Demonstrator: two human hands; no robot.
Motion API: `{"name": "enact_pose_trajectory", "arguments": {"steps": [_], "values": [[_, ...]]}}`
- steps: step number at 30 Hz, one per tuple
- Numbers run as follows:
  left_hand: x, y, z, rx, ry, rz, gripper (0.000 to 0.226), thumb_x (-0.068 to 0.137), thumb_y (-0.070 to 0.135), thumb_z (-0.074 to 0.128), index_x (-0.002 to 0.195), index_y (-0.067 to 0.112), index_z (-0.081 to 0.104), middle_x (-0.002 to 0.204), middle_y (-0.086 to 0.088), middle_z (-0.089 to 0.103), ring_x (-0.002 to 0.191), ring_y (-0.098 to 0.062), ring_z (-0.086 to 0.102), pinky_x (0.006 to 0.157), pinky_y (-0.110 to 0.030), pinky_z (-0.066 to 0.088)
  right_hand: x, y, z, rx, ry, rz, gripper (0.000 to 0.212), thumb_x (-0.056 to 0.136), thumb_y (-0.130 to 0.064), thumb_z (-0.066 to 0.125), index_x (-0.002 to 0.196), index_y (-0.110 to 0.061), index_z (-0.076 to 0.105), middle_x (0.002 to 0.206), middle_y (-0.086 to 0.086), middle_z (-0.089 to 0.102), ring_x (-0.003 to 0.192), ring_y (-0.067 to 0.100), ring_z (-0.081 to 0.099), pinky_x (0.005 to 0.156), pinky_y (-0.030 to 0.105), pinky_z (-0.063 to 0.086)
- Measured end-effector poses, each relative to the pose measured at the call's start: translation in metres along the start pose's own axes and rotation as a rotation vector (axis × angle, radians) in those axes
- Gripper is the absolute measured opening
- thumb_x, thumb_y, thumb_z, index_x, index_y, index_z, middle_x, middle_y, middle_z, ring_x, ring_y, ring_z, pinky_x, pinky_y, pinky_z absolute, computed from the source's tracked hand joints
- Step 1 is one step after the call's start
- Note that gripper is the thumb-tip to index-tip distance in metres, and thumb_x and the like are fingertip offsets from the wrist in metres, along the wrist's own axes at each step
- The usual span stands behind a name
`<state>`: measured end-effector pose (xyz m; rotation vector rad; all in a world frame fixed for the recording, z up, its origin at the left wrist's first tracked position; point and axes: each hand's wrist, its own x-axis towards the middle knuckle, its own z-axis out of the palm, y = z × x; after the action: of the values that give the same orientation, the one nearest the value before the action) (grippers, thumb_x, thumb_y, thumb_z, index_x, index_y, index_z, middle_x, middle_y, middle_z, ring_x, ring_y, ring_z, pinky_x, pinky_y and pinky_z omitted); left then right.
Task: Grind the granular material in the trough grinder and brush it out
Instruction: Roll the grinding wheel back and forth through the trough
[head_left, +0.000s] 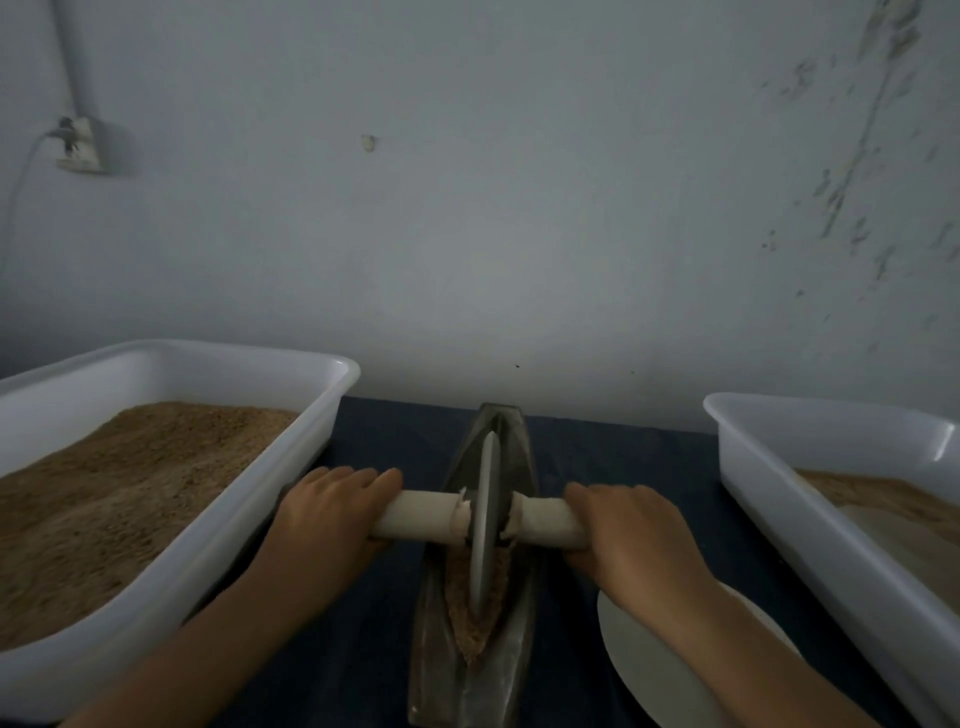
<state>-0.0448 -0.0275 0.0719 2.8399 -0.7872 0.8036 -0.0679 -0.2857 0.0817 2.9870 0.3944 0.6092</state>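
A dark boat-shaped trough grinder (511, 670) lies lengthwise on the table in front of me. A grey metal grinding wheel (487, 512) stands upright in its groove on a pale axle handle (421, 514). Brown granular material (457, 597) fills the near half of the trough beside the wheel. My left hand (332, 506) grips the left end of the handle. On the other end, my right hand (623, 530) grips the handle in the same way.
A white tub (291, 488) heaped with brown granules stands at the left. Another white tub (769, 499) holding a thinner layer of granules stands at the right. A pale round plate (639, 660) lies under my right forearm. A grey wall rises close behind the dark table (623, 457).
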Motion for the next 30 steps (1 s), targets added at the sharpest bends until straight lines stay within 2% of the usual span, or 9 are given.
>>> {"name": "enact_pose_trajectory", "arguments": {"steps": [3, 7, 9, 11, 12, 14, 21, 26, 30], "values": [[-0.006, 0.001, -0.008, 0.026, 0.041, 0.060, 0.056, 0.026, 0.034, 0.095, 0.073, 0.024, 0.065, 0.061, 0.009, 0.063, 0.052, -0.006, 0.062, 0.046, -0.025, 0.052, -0.010, -0.002, -0.006, 0.017, -0.026, -0.020, 0.020, 0.087, -0.040, 0.051, 0.102, -0.027, 0.049, 0.107, -0.010, 0.060, 0.094, 0.012, 0.056, 0.067, 0.025, 0.022], [-0.001, -0.001, -0.003, 0.034, 0.031, 0.045, 0.054, 0.029, 0.033, 0.095, 0.074, 0.023, 0.066, 0.062, 0.007, 0.065, 0.054, -0.008, 0.064, 0.048, -0.028, 0.053, -0.004, 0.000, -0.002, 0.013, -0.025, -0.007, 0.022, 0.086, -0.042, 0.053, 0.104, -0.029, 0.050, 0.107, -0.010, 0.060, 0.096, 0.012, 0.057, 0.066, 0.024, 0.023], [0.008, -0.001, 0.001, 0.023, -0.015, 0.005, 0.045, 0.049, 0.034, 0.090, 0.085, 0.023, 0.065, 0.078, 0.006, 0.069, 0.070, -0.012, 0.066, 0.065, -0.031, 0.054, 0.007, 0.003, 0.004, 0.000, -0.031, 0.021, 0.024, 0.085, -0.042, 0.054, 0.105, -0.028, 0.052, 0.106, -0.009, 0.061, 0.096, 0.012, 0.057, 0.065, 0.023, 0.024], [0.024, -0.004, 0.011, 0.053, -0.056, -0.056, 0.034, 0.076, 0.039, 0.072, 0.105, 0.026, 0.058, 0.104, 0.008, 0.065, 0.096, -0.011, 0.061, 0.086, -0.027, 0.044, 0.020, 0.008, 0.010, -0.012, -0.039, 0.042, 0.025, 0.084, -0.042, 0.055, 0.105, -0.028, 0.055, 0.104, -0.007, 0.062, 0.094, 0.014, 0.059, 0.063, 0.023, 0.025], [0.031, -0.007, 0.017, 0.072, -0.057, -0.076, 0.032, 0.082, 0.041, 0.064, 0.110, 0.028, 0.054, 0.111, 0.010, 0.062, 0.102, -0.010, 0.057, 0.089, -0.024, 0.040, 0.028, 0.011, 0.013, -0.012, -0.038, 0.053, 0.026, 0.083, -0.042, 0.057, 0.104, -0.028, 0.056, 0.102, -0.006, 0.063, 0.092, 0.015, 0.059, 0.061, 0.024, 0.025], [0.047, -0.012, 0.031, 0.105, -0.042, -0.114, 0.030, 0.085, 0.042, 0.059, 0.111, 0.028, 0.051, 0.113, 0.009, 0.060, 0.105, -0.010, 0.055, 0.088, -0.024, 0.037, 0.041, 0.017, 0.019, -0.014, -0.041, 0.089, 0.025, 0.079, -0.039, 0.059, 0.102, -0.027, 0.058, 0.100, -0.004, 0.065, 0.090, 0.018, 0.061, 0.059, 0.025, 0.026], [0.077, -0.021, 0.056, 0.135, -0.010, -0.195, 0.027, 0.084, 0.036, 0.059, 0.106, 0.022, 0.053, 0.109, 0.004, 0.062, 0.102, -0.018, 0.056, 0.084, -0.029, 0.035, 0.074, 0.028, 0.024, -0.082, -0.017, 0.099, 0.025, 0.084, -0.035, 0.057, 0.106, -0.024, 0.060, 0.107, 0.003, 0.064, 0.098, 0.023, 0.060, 0.066, 0.025, 0.031], [0.058, -0.017, 0.049, 0.098, 0.064, -0.122, 0.027, 0.081, 0.034, 0.065, 0.103, 0.021, 0.057, 0.103, 0.002, 0.065, 0.095, -0.018, 0.059, 0.077, -0.027, 0.034, 0.056, 0.024, 0.025, -0.083, -0.005, 0.073, 0.025, 0.085, -0.034, 0.055, 0.108, -0.024, 0.056, 0.105, -0.002, 0.063, 0.096, 0.018, 0.059, 0.064, 0.025, 0.027], [0.031, -0.009, 0.028, 0.070, 0.012, -0.066, 0.032, 0.081, 0.037, 0.065, 0.109, 0.026, 0.055, 0.106, 0.007, 0.062, 0.097, -0.013, 0.057, 0.082, -0.026, 0.037, 0.028, 0.016, 0.020, -0.044, -0.011, 0.056, 0.024, 0.086, -0.040, 0.054, 0.106, -0.027, 0.052, 0.104, -0.007, 0.061, 0.094, 0.014, 0.058, 0.063, 0.025, 0.025]]}}
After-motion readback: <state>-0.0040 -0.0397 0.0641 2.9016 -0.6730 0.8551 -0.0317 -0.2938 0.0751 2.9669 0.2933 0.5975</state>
